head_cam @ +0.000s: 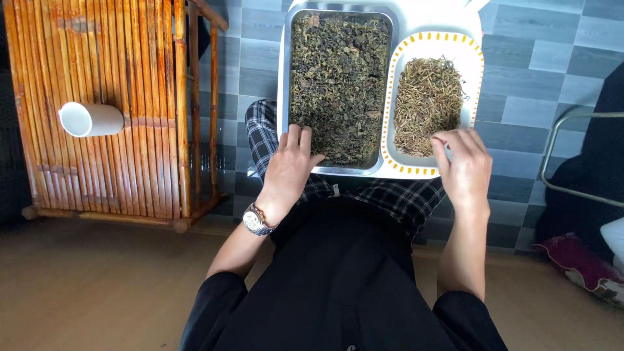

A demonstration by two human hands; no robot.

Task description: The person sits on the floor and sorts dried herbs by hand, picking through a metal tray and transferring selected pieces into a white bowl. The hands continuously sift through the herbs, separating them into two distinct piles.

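Note:
A steel tray point(286, 78) full of dark green dried leaves rests on my lap. Beside it on the right is a white tray with an orange dotted rim point(475, 58) holding a pile of pale dried stems point(427, 104). My left hand point(289, 170), a watch on its wrist, lies at the steel tray's near edge with fingertips touching the leaves. My right hand point(465, 166) hovers at the white tray's near right corner, fingers curled and pinched together; what they pinch is too small to see.
A bamboo stool point(110, 110) stands at the left with a white cup point(90, 119) lying on its side on top. A metal chair frame point(575, 156) and dark cushions sit at the right. Grey tiled floor lies beyond.

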